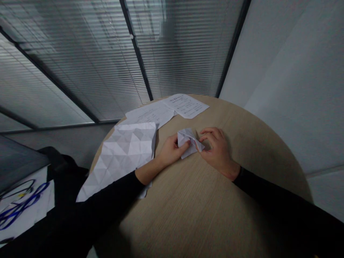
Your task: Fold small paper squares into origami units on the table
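A small piece of folded white paper point(185, 137) is held between my two hands, over the wooden table. My left hand point(172, 149) grips its left side, with the thumb lying across the front. On the other side, my right hand point(216, 150) pinches a pointed corner flap between thumb and fingertips. The paper has several layers, with the right flap raised. Just left of my left hand lies a large creased white sheet point(129, 147), covered in triangular fold marks.
Printed sheets point(185, 105) lie at the far edge of the round wooden table point(258, 143). Glass panels with blinds point(182, 53) stand behind it, and a pale wall point(303, 89) is at the right. At lower left, blue cables point(24, 206) rest on white papers.
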### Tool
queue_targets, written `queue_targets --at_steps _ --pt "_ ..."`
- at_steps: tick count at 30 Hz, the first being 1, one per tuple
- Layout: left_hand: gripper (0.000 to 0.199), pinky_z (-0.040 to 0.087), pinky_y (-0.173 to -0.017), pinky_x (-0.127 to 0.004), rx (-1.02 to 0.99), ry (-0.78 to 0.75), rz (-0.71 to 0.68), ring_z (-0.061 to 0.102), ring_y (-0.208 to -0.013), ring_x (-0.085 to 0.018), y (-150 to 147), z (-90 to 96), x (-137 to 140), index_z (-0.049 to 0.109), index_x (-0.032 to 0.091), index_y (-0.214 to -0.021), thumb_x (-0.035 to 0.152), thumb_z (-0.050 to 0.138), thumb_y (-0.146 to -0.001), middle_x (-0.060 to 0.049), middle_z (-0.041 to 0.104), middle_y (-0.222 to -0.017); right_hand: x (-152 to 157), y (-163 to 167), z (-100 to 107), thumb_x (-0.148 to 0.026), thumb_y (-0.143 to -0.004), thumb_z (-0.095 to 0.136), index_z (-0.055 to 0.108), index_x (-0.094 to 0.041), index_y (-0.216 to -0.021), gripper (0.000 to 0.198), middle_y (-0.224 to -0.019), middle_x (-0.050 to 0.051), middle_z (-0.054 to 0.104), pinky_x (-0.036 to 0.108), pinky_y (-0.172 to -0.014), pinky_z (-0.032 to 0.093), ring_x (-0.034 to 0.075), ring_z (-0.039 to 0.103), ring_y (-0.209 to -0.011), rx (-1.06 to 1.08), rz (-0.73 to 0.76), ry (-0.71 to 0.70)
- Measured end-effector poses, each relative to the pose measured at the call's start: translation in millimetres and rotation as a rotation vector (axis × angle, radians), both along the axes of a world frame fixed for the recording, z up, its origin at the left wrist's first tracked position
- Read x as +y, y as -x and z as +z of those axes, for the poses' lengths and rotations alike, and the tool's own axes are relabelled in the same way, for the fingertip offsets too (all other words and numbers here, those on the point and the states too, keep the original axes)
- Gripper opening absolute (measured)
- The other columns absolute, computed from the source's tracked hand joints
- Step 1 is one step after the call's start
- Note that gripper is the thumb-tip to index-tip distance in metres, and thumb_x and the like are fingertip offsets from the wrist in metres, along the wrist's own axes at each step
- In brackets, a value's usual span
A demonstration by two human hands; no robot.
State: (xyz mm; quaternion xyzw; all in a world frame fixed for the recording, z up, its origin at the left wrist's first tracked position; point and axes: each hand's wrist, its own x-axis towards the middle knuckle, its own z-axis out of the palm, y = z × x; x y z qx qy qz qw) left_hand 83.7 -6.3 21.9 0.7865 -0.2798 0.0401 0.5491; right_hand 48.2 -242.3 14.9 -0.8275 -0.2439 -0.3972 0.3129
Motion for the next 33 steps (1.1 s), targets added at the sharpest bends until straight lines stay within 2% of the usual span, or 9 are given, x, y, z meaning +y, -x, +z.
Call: queue_targets --at_steps 2,4,7,11,16,19,24,29,33 --pt "0.025 0.055 -0.074 -0.033 0.000 -0.043 0.014 0.067 -0.080 -0.020 0.4 2.9 -0.1 0.076 0.019 -0.102 0.044 0.074 -0.105 -0.003 0.078 -0.091 -2.7 -1.2 -0.5 -0.009 -0.085 0.075 0.061 -0.031 -0.098 0.030 -0.100 0.003 0.077 0.051 -0.093 0.063 0.031 0.076 -0.097 -0.008 0.005 0.014" --pt "0.020 0.052 -0.073 -0.033 0.002 -0.079 0.047 0.065 -0.079 -0.020 0.2 5.4 0.3 0.073 0.020 -0.099 0.039 0.073 -0.103 -0.002 0.076 -0.089 -5.2 -1.6 0.0 -0.006 -0.081 0.072 0.058 -0.032 -0.095 0.033 -0.092 0.001 0.074 0.049 -0.090 0.062 0.030 0.074 -0.090 -0.041 -0.003 0.018" --pt "0.015 0.046 -0.069 -0.032 0.019 -0.089 0.108 0.061 -0.076 -0.019 -0.8 5.9 1.4 0.066 0.022 -0.094 0.034 0.071 -0.101 0.000 0.069 -0.082 -7.6 0.1 2.2 -0.003 -0.077 0.071 0.057 -0.032 -0.094 0.036 -0.103 0.003 0.078 0.050 -0.092 0.064 0.031 0.076 -0.097 -0.090 -0.012 0.030" --pt "0.012 0.043 -0.067 -0.031 0.056 0.013 0.156 0.057 -0.074 -0.018 -6.3 -0.8 2.1 0.062 0.023 -0.105 0.030 0.071 -0.101 0.002 0.065 -0.084 -7.6 3.2 4.2 0.000 -0.077 0.067 0.058 -0.032 -0.097 0.039 -0.122 0.006 0.080 0.053 -0.100 0.066 0.033 0.078 -0.114 -0.115 0.070 0.063" --pt "0.019 0.052 -0.081 -0.032 0.035 0.185 0.114 0.065 -0.093 -0.019 -15.4 -7.5 0.4 0.064 0.022 -0.115 0.034 0.072 -0.103 -0.004 0.071 -0.105 -4.4 -2.1 4.0 0.000 -0.085 0.064 0.066 -0.032 -0.133 0.058 -0.141 0.010 0.078 0.060 -0.112 0.065 0.035 0.076 -0.132 0.006 0.129 -0.006" --pt "0.028 0.054 -0.085 -0.033 0.075 0.186 0.023 0.067 -0.097 -0.020 -13.9 -5.3 -2.1 0.068 0.022 -0.120 0.042 0.079 -0.103 -0.004 0.073 -0.106 -4.0 -8.2 4.0 -0.010 -0.099 0.066 0.066 -0.031 -0.142 0.048 -0.130 0.010 0.081 0.057 -0.106 0.068 0.034 0.079 -0.119 0.081 0.081 -0.076" --pt "0.026 0.053 -0.089 -0.034 0.048 0.099 0.036 0.067 -0.096 -0.021 -7.3 -1.3 -4.2 0.069 0.022 -0.111 0.041 0.083 -0.101 -0.003 0.072 -0.102 -5.3 -6.1 8.0 -0.011 -0.106 0.067 0.074 -0.029 -0.126 0.028 -0.115 0.008 0.077 0.047 -0.095 0.068 0.029 0.077 -0.103 0.055 0.033 -0.062" --pt "0.022 0.048 -0.079 -0.033 -0.001 0.027 0.130 0.063 -0.085 -0.019 -7.8 -4.6 1.1 0.062 0.023 -0.106 0.013 0.071 -0.088 0.000 0.068 -0.096 -5.6 3.2 11.1 -0.002 -0.095 0.070 0.079 -0.031 -0.113 0.036 -0.111 0.005 0.072 0.042 -0.089 0.068 0.027 0.077 -0.100 -0.029 -0.008 -0.034" --pt "0.029 0.050 -0.088 -0.035 -0.131 0.008 0.102 0.064 -0.098 -0.021 -5.1 -3.7 3.8 0.062 0.022 -0.114 0.013 0.072 -0.088 -0.004 0.069 -0.108 -6.4 3.1 12.0 0.004 -0.091 0.066 0.079 -0.031 -0.108 0.041 -0.114 0.006 0.074 0.043 -0.089 0.068 0.026 0.077 -0.101 -0.077 0.013 -0.097"
